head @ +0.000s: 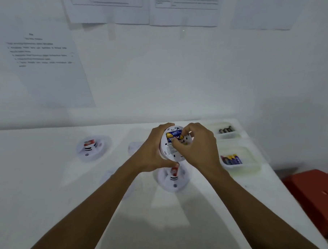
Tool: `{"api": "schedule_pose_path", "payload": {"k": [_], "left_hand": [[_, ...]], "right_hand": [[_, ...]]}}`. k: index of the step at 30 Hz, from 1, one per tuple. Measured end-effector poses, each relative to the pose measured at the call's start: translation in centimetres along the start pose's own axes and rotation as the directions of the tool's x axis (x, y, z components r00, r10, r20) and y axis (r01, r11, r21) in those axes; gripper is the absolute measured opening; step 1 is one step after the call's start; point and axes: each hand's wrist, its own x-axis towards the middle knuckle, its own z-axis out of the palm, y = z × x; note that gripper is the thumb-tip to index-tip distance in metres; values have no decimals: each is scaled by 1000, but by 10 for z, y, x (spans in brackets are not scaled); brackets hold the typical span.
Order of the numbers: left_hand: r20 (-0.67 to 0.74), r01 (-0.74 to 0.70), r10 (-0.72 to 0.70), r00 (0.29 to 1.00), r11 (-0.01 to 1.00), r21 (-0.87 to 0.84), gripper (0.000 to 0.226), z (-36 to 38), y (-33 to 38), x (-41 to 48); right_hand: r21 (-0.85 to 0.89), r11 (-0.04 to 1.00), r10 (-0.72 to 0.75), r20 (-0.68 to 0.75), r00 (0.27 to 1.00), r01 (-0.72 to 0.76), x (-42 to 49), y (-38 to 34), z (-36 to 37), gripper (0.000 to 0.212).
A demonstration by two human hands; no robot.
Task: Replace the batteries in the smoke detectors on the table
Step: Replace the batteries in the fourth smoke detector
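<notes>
Mid-swap on one smoke detector (174, 153), held above the table (44, 175) with its back toward me — left hand (154, 148) curled round its rim, right hand (198, 144) pinching a blue battery (173, 135) at the bay — next, I judge, press it fully home, polarity checked.

Left hand (151, 152) gripping smoke detector (174, 153), right hand (198, 146) pinching battery (173, 134)

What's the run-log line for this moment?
left hand: holds smoke detector | right hand: pinches blue-yellow battery in it | stage: battery swap underway
</notes>
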Motion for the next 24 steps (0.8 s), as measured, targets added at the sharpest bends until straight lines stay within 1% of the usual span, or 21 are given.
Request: {"api": "schedule_pose_path", "payload": {"k": [2, 3, 6, 9, 12, 15, 18, 22, 24], "left_hand": [[1, 0, 0, 1000, 1000, 23, 94, 21, 7, 9], [0, -2, 2, 1000, 999, 36, 95, 31, 9, 12], [-8, 9, -8, 1000, 998, 61, 88, 59, 17, 21], [9, 38, -39, 999, 997, 74, 90, 74, 20, 28], [13, 47, -49, 999, 993, 107, 97, 78, 19, 30], [18, 59, -61, 998, 992, 107, 93, 78, 23, 31], [52, 72, -78, 996, 992, 104, 92, 78, 24, 33], [35, 94, -97, 995, 993, 77, 95, 78, 19, 32], [40, 113, -116, 993, 992, 59, 92, 76, 17, 30]], "right_hand": [[9, 1000, -1, -26, 1000, 1, -1, 17, -14, 26], [7, 1000, 2, -39, 999, -1, -2, 25, -21, 27], [-49, 998, 29, -45, 999, -31, -3, 42, -36, 30], [-96, 994, 44, -29, 999, -47, -2, 51, -46, 34], [-112, 992, 53, -16, 998, -54, 0, 54, -51, 36], [-119, 990, 79, 6, 997, -78, 2, 53, -52, 37], [-127, 987, 100, 18, 995, -97, 4, 54, -51, 37], [-150, 986, 70, 22, 997, -66, 5, 55, -48, 38], [-128, 992, 25, 25, 999, -22, 4, 58, -47, 38]]}}
